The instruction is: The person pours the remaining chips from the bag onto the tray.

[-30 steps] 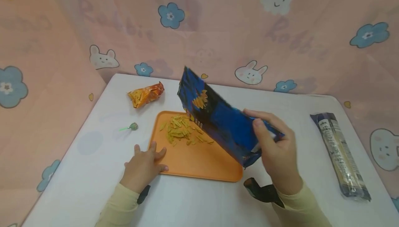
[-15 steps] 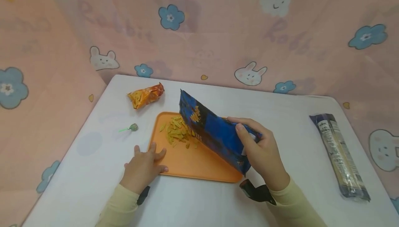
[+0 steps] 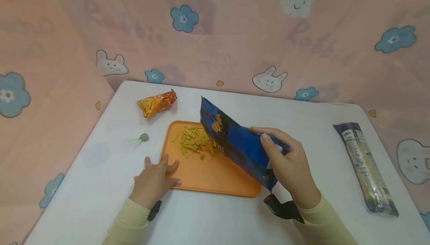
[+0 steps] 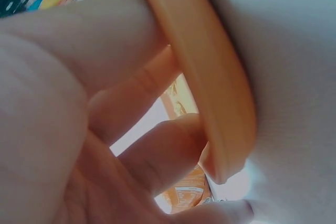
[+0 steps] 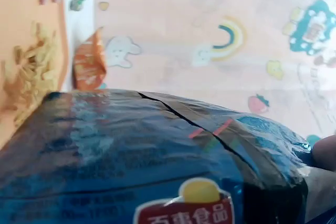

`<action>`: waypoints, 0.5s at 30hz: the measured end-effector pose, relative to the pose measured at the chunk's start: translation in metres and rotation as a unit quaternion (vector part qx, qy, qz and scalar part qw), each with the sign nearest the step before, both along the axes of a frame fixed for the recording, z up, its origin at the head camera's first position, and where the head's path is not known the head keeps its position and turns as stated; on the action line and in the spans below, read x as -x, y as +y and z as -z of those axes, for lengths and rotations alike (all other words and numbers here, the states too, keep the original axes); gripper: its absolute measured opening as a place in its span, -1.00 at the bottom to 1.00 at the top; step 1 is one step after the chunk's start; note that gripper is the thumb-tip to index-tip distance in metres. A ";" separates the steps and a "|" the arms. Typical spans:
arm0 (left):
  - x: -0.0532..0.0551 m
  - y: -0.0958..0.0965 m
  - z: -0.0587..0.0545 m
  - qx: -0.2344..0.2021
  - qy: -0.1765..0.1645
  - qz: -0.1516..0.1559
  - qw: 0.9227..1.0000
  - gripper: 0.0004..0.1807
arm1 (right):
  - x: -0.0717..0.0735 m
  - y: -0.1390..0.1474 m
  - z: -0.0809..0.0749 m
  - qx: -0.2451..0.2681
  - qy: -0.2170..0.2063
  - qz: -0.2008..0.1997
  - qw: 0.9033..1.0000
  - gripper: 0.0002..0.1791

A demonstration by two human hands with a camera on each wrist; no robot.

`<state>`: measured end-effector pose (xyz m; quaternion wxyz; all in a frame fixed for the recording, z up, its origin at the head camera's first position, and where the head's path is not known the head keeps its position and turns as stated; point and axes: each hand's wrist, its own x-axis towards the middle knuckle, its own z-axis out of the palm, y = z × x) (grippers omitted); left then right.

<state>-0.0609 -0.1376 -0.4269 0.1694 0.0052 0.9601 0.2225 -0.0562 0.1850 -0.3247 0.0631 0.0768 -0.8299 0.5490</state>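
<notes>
My right hand grips one end of a blue snack bag, thumb on the near face. The bag slants down to the left, close over an orange tray. Yellow snack sticks lie heaped on the tray's far left part, partly covered by the bag. Blue foil fills the lower right wrist view. With fingers spread, my left hand rests at the tray's near left corner. Its thumb and fingers touch the tray rim in the left wrist view.
On the white table, a crumpled orange snack packet lies behind the tray at left. A green-stick lollipop is left of the tray. A long clear-and-purple packet lies at far right. A patterned pink cloth hangs behind.
My right hand has brought the bag lower and to the left, then slightly back to the right over the last half second. The left hand stays at the tray corner.
</notes>
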 end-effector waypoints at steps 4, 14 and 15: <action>0.000 0.000 0.001 0.000 0.001 0.001 1.000 -0.27 | 0.000 0.001 -0.002 0.009 -0.005 0.019 1.000 -0.62; 0.000 0.001 0.000 0.004 0.005 0.003 1.000 -0.27 | -0.007 0.010 -0.018 0.029 -0.012 0.052 0.998 -0.61; -0.001 0.001 0.000 0.004 0.005 0.003 1.000 -0.27 | -0.009 0.012 -0.022 0.058 0.002 0.062 0.996 -0.63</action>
